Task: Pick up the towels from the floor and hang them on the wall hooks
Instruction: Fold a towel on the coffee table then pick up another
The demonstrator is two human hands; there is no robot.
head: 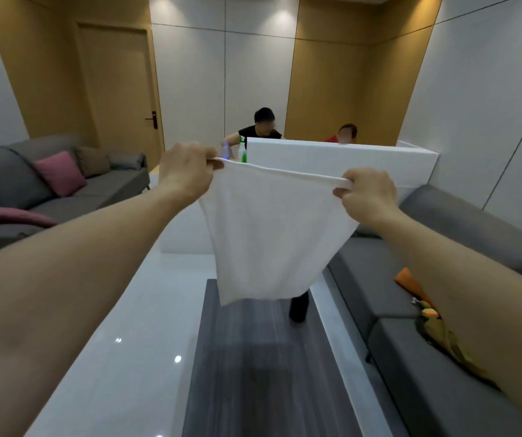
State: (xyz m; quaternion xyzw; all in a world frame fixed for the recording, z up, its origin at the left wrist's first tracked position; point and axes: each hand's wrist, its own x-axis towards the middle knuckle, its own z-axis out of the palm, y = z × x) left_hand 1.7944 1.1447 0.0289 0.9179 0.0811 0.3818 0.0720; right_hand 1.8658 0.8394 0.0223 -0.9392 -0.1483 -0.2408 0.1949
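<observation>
So the room first: a grey sofa (pixel 48 184) with a pink cushion (pixel 60 173) sits out at 9 o'clock, another grey sofa (pixel 442 326) runs down the 4 o'clock side with some orange and tan stuff on it that I can't make out, and a dark striped coffee table (pixel 253 373) fills 6 o'clock on a glossy white floor (pixel 120 342). A white partition (pixel 332 156) stands at about 1 o'clock with two people behind it and a green bottle (pixel 243 152) at its left end. No wall hooks anywhere in this view, so hanging looks like it's not happening from this spot. The white towel (pixel 272 234) is dead center, already off the floor, stretched out in the air between both arms and drooping down toward the table without touching it as far as I can tell. Left hand (pixel 187 171) has its fingers curled around the top left corner of the hem, right hand (pixel 367 193) pinches the top right corner the same way, thumbs tucked over the edge. It looks light and totally floppy, thin terry by the look of it, so it'll sag and swing and fold on itself the second one corner goes. Not slippery, not fragile. Best hold is probably right where it is, on the thicker hemmed edge, maybe bunching the middle of that hem to loop over a hook.
</observation>
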